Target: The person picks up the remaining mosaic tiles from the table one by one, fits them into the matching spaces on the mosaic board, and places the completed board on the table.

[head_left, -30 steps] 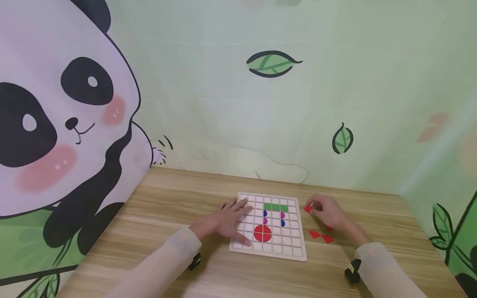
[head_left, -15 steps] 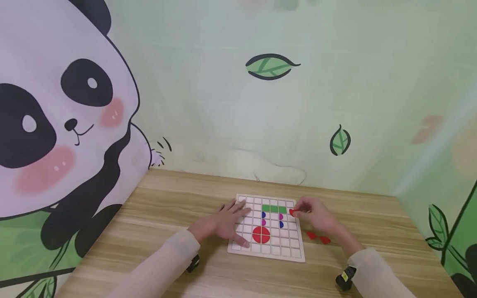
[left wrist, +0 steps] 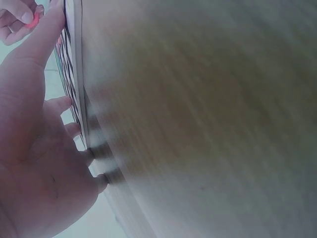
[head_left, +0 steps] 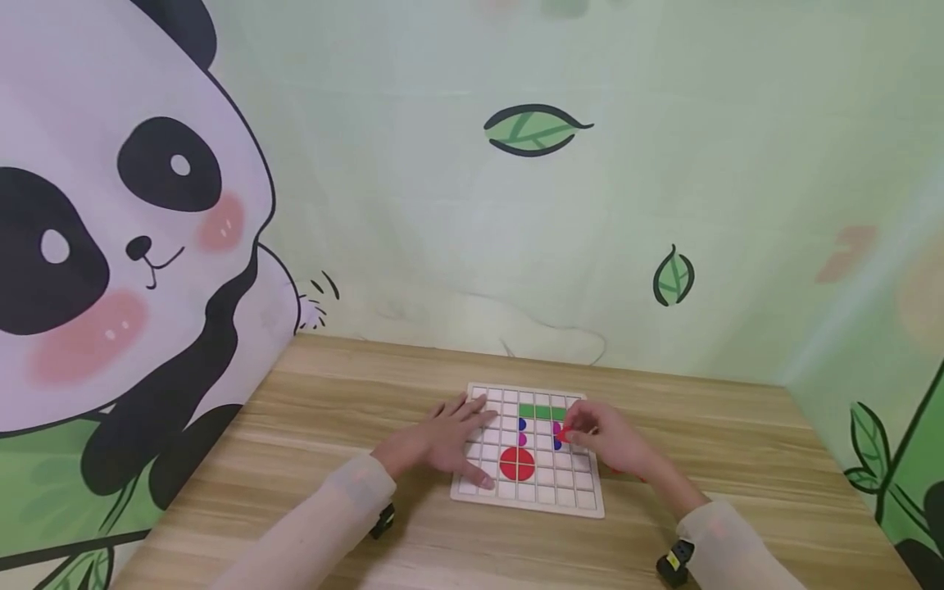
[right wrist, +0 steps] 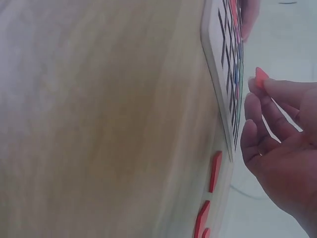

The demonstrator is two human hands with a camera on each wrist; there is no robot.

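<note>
A white grid board (head_left: 546, 501) lies flat on the wooden table. My left hand (head_left: 442, 441) rests spread on its left side, with thumb and fingers on the squares. Over the right part of the board, my right hand (head_left: 608, 436) pinches a small red piece (right wrist: 261, 78) between thumb and fingertips. That piece is by the pink and blue half-round pieces. On the board are a green strip (head_left: 542, 412), a red circle (head_left: 517, 464) of quarter pieces, and, left of centre, a blue half-round (head_left: 522, 424) above a pink one (head_left: 522, 440).
Loose red pieces (right wrist: 215, 171) lie on the table beside the board's right edge, partly hidden under my right forearm in the head view. A wall cloth (head_left: 413, 205) with a panda and leaves stands behind the table (head_left: 354, 369).
My right hand has carried the red piece leftward from the table beside the board to over the board's right-hand squares. My left hand stays in place.
</note>
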